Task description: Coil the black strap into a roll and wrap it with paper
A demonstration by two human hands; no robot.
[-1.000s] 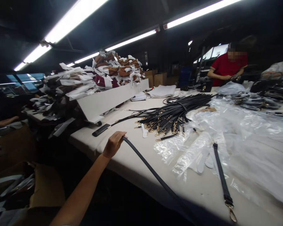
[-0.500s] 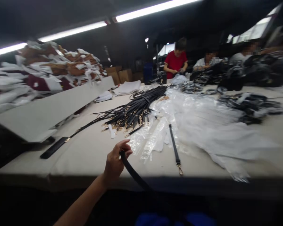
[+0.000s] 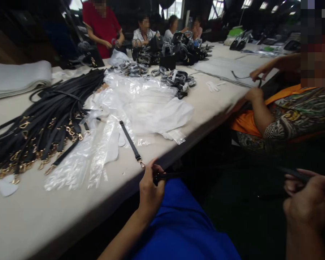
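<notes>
Two hands of the person show at the near edge of a long table (image 3: 29,216) covered in pale cloth. Room behind is dim; several other people sit or stand along the far and right edges, one in a red top (image 3: 103,27), one in a patterned sleeve (image 3: 298,115) at the right edge. No legible writing or labels anywhere.

Left hand (image 3: 150,187) sits just off the near edge, above blue fabric (image 3: 184,224); fingers closed, pinching the end of a black strap (image 3: 168,176). That strap runs rightward, off the table, blurred and dark, toward the right hand (image 3: 308,206). Right hand's fingers are curled around it, grip blurred.

On the table, near the left edge: a large bundle of black straps (image 3: 48,119), flat, matte, with gold-coloured metal clips at the ends. Centre: crumpled clear plastic bags (image 3: 141,104), glossy. A single strap (image 3: 130,141) with a gold clip lies on them, just beyond the left hand. Folded white fabric (image 3: 16,77) sits at the far left corner. Dark bags (image 3: 176,50) crowd the far edge.
</notes>
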